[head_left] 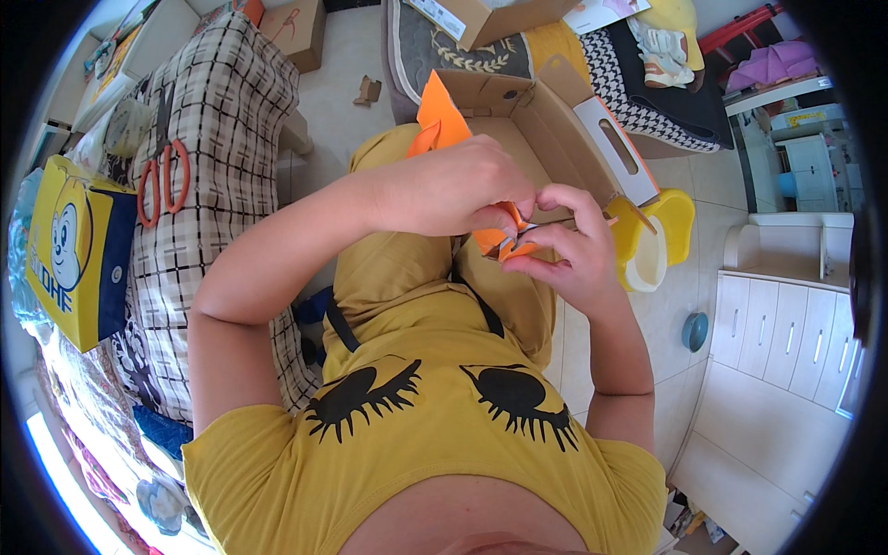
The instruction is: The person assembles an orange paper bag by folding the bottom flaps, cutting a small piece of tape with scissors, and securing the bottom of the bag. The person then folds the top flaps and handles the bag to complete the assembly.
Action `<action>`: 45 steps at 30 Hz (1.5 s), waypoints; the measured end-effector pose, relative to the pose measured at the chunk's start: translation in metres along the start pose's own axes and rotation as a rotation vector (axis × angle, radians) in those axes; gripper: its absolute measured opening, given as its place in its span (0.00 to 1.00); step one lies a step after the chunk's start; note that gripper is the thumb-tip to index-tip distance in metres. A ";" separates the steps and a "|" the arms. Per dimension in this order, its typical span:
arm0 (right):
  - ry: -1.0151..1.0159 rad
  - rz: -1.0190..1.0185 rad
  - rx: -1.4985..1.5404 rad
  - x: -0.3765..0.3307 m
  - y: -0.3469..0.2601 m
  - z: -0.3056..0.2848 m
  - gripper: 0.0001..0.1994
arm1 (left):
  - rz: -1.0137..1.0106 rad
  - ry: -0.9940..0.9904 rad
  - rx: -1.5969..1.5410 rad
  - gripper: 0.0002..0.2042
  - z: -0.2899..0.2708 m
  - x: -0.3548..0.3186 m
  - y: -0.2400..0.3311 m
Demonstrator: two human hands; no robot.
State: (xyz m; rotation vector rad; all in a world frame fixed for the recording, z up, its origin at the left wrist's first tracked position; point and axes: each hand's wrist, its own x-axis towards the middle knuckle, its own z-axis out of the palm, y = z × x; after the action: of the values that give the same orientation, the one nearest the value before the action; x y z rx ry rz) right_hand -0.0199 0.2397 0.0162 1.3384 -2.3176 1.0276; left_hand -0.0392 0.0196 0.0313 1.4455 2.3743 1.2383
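Observation:
My left hand and my right hand meet over my lap, both gripping a folded piece of orange paper. One pointed flap of the paper sticks up above my left hand. A smaller folded part shows between the fingertips of both hands, low at the centre. Most of the paper between the hands is hidden by my fingers.
An open cardboard box lies just beyond my hands. Orange-handled scissors rest on a checked cloth at left, beside a yellow paper bag. A yellow slipper and white cabinets are at right.

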 end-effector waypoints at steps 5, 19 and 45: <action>0.007 0.058 0.102 0.002 0.002 0.001 0.16 | 0.001 0.019 0.011 0.08 -0.002 0.000 0.000; 0.080 0.042 0.080 0.007 0.000 0.000 0.16 | 0.028 0.081 -0.007 0.08 -0.006 0.002 0.004; 0.230 0.063 -0.046 -0.007 -0.009 0.019 0.24 | -0.004 0.019 0.006 0.05 -0.002 0.000 0.007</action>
State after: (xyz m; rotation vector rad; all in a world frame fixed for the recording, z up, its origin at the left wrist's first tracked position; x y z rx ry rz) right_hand -0.0067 0.2279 0.0024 1.0753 -2.2092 1.0787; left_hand -0.0345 0.0201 0.0372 1.4359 2.3942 1.2509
